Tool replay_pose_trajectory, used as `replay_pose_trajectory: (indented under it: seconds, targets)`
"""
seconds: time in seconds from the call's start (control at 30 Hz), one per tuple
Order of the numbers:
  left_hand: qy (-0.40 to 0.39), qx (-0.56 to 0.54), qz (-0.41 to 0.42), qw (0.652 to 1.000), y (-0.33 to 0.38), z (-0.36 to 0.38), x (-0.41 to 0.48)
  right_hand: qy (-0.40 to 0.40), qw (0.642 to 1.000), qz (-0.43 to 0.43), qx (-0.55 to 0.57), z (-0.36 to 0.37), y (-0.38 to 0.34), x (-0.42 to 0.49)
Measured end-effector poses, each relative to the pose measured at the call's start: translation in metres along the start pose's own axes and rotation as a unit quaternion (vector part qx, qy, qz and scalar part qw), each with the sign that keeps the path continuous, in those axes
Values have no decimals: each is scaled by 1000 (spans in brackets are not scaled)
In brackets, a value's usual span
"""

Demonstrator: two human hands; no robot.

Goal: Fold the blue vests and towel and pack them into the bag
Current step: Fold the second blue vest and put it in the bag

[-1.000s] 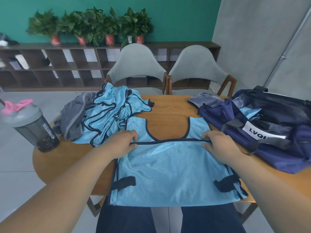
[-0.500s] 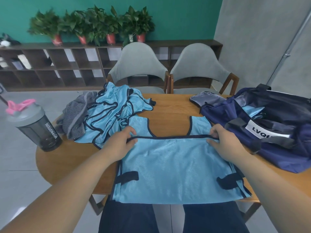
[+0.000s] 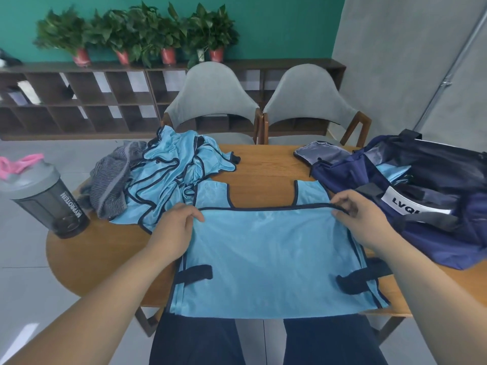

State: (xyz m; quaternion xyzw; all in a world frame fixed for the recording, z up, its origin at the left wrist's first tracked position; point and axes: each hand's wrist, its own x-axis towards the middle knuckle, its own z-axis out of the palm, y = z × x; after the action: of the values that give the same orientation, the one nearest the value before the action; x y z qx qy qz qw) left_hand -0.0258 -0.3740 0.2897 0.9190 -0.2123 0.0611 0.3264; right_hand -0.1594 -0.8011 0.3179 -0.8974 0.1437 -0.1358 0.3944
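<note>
A light blue vest [image 3: 271, 256] with dark trim lies flat on the wooden table [image 3: 263, 177] in front of me, its lower part folded up over the shoulder straps. My left hand [image 3: 175, 227] pinches the left end of the dark folded hem. At the hem's right end my right hand [image 3: 361, 219] pinches it too. A heap of more blue vests [image 3: 171, 172] lies at the back left, with a grey striped towel [image 3: 110, 185] beside it. The open navy bag [image 3: 421, 196] stands on the right, blue cloth showing inside.
A grey shaker bottle [image 3: 44, 198] with a pink lid loop stands at the table's left edge. Two grey chairs [image 3: 213, 101] face the far side. A low shelf with potted plants [image 3: 142, 35] lines the green wall. My legs are under the near edge.
Both hands have slid outward and slightly toward me along the folded hem, drawing the top layer flat. The hem now sits a little lower over the straps.
</note>
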Motion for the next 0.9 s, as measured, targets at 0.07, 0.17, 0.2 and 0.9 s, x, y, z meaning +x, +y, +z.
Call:
replay_pose_trajectory:
  seconds: [0.07,0.17,0.2,0.9]
  targets:
    - [47,-29,-25,998,6,-1,11,44,999,-12,3,1,-7,8]
    - [98,-45,-41,993,16,-2,31,98,995,-25,-19,6,-17,21]
    - [87,-33,-42,995,16,1,37,99,994,-27,-42,9,-18,25]
    - [-68,181,-7,981,-4,17,68,-60,916,58,-392,53,-21,69]
